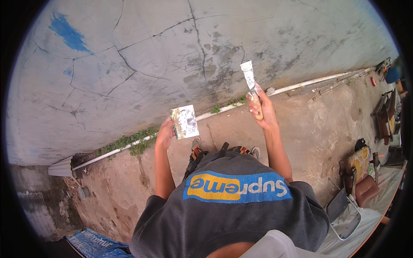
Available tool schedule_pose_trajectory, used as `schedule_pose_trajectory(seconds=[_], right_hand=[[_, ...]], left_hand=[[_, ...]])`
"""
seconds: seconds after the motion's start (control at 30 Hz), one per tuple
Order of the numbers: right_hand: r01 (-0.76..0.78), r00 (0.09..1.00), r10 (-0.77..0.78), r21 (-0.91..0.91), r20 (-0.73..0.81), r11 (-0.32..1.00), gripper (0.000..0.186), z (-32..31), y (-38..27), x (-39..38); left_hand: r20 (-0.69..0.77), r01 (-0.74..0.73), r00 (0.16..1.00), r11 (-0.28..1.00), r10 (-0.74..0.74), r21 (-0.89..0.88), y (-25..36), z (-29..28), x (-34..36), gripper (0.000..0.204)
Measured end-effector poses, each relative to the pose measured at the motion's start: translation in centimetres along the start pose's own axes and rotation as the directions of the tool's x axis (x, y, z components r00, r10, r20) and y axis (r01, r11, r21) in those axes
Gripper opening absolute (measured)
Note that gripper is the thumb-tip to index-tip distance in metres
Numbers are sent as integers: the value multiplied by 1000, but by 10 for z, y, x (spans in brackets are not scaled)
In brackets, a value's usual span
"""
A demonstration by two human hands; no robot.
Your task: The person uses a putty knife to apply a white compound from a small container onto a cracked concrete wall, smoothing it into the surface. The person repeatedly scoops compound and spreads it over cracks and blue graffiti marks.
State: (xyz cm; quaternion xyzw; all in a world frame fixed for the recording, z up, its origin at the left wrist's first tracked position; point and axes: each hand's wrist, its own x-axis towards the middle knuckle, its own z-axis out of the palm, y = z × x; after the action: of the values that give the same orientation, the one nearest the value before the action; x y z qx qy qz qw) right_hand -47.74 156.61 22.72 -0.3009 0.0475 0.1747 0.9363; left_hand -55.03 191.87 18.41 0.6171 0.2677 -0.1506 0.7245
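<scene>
My right hand point(265, 109) is closed round the wooden handle of a putty knife point(248, 76), held up with its blade toward the wall. White paste coats the blade, and some is smeared on my fingers. In my left hand point(165, 132) I grip the edge of a flat rectangular board point(185, 121), its face smeared with white and grey paste. Before me rises a grey wall point(142, 73) with branching dark cracks and a blue paint patch point(69, 32). Neither the blade nor the board appears to touch it.
A white pipe point(292, 86) runs along the wall's foot, with green weeds point(140, 144) beside it. My feet stand on a stained concrete floor point(318, 129). To the right are a folding chair point(346, 215) and worn furniture point(359, 165). A blue sheet point(97, 244) lies lower left.
</scene>
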Motion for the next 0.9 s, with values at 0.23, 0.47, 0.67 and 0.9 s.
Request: schedule_pose_trajectory(seconds=[0.23, 0.47, 0.67, 0.9], right_hand=[[472, 818, -544, -323, -185, 820, 40, 91, 64, 93], [575, 462, -823, -594, -330, 562, 41, 134, 106, 188], [566, 214, -920, -726, -328, 390, 37, 156, 115, 224], [428, 220, -956, -861, -195, 274, 36, 154, 116, 217]], left_hand=[[-118, 14, 993, 977, 12, 213, 29, -113, 30, 35], [-124, 150, 984, 972, -129, 181, 14, -167, 21, 24], [-66, 208, 978, 964, -200, 163, 12, -195, 18, 17], [-41, 196, 981, 954, -192, 226, 14, -215, 50, 43]])
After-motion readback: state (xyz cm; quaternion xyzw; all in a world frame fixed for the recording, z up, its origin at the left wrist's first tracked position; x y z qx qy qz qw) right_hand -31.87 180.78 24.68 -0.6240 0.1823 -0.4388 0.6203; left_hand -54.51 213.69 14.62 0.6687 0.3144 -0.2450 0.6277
